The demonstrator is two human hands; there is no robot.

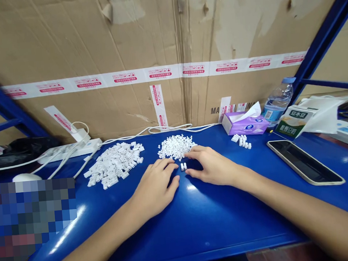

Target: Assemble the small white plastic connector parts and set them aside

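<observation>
Two small white plastic connector-like pieces stand side by side on the blue table between my hands. My left hand is just left of them, thumb and forefinger apart, with nothing visible in it. From the right, my right hand reaches in with thumb and forefinger spread. Its thumb tip is close beside the pair; whether it touches cannot be made out. Its forefinger lies by the near right edge of a heap of tiny white parts. Left of my left hand lies a bigger heap of white plastic housings.
Several white pieces lie in front of a purple tissue pack. A water bottle, a green-and-white carton and a phone stand or lie at the right. A power strip with cables is at the back left, before a cardboard wall.
</observation>
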